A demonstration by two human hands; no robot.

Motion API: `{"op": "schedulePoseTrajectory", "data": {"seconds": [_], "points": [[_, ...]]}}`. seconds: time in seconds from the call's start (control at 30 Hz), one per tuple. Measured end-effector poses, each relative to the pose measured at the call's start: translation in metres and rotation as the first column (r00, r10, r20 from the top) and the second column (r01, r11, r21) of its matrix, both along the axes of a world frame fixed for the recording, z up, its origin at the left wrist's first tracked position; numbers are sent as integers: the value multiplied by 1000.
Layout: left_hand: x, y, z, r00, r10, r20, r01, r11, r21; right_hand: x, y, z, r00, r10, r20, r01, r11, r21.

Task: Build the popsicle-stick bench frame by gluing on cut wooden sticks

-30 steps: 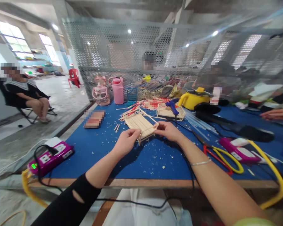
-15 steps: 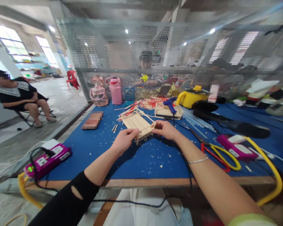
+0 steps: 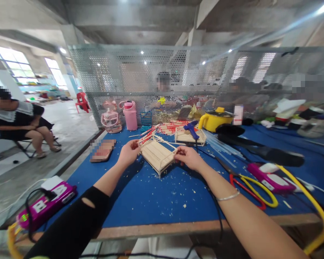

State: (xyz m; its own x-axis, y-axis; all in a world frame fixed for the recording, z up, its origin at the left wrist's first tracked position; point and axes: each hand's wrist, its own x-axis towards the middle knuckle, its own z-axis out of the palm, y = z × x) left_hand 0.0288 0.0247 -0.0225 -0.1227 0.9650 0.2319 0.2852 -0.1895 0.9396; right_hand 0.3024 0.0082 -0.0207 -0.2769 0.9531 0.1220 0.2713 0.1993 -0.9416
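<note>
A small tray-like frame of pale wooden sticks (image 3: pixel 157 155), with a flat slatted floor and thin rails on raised corners, stands in front of me, a corner toward me. The fingers of my left hand (image 3: pixel 128 154) close on its left corner. At the opposite corner, the thumb and fingers of my right hand (image 3: pixel 189 157) pinch the rail end. A similar stick frame (image 3: pixel 181 138) lies behind it, and a blue glue gun (image 3: pixel 192 129) rests across that one. Loose sticks, many with red parts (image 3: pixel 172 126), are heaped at the back.
Scissors (image 3: pixel 233 178) with red and yellow handles and clear glue sticks (image 3: pixel 224 145) lie to the right. Purple power strips (image 3: pixel 45 205) sit on both sides. A pink bottle (image 3: pixel 130 117), yellow pot (image 3: pixel 217 119) and mesh screen (image 3: pixel 124 79) stand behind. A person (image 3: pixel 18 118) sits left.
My left hand has moved from the frame's near corner to its left corner. My right hand stays at the right corner. The camera view has tilted up slightly.
</note>
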Motion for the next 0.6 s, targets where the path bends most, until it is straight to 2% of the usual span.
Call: {"op": "schedulePoseTrajectory", "data": {"seconds": [0.07,0.17,0.27,0.37,0.5,0.6], "points": [[-4,-10,1,999,-34,-24,33,999,-9,3,5,-1,996,-65,-59,66,998,15],[-10,-33,11,988,-153,-36,151,987,-63,4,13,-4,981,-136,-135,139,990,10],[-13,-51,26,961,-260,91,273,942,-195,1,19,-7,972,-152,-182,150,988,-24],[-11,-56,33,948,-195,250,271,907,-321,-4,23,-8,965,-141,-222,128,989,-71],[-5,-50,25,974,-32,222,126,897,-425,-1,24,-7,959,-182,-215,155,979,-135],[-1,-48,18,977,-78,200,163,876,-455,7,22,-5,965,-202,-166,162,960,-227]]}}
